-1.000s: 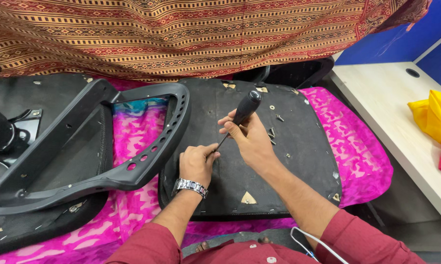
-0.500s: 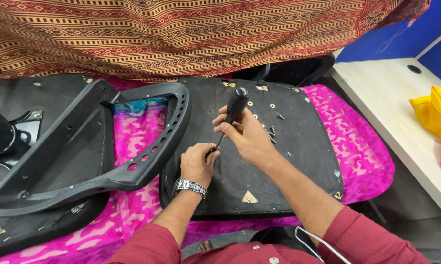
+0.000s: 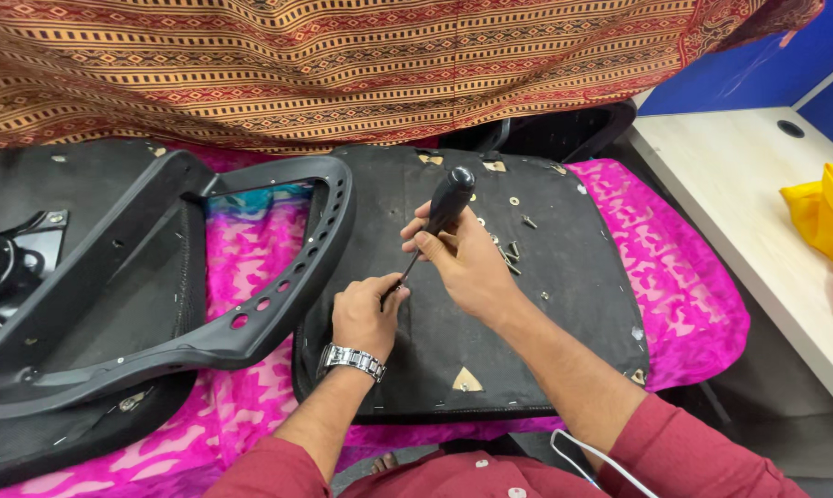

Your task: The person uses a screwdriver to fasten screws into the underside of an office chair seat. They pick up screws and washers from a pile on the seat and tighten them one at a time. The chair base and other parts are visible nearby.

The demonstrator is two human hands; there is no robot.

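I think this is an office used as a little fix-it spot. I see a blue divider wall beside a pale desk with a round cable hole, and black office chair parts lying on a bright pink cloth.

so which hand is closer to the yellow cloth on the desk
Right. The right hand grips the screwdriver on the side toward the yellow cloth; the left hand sits farther away, at the screwdriver's tip.

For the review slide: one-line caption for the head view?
Right hand grips a black-handled screwdriver, left hand steadying its tip on a black seat panel over pink cloth.
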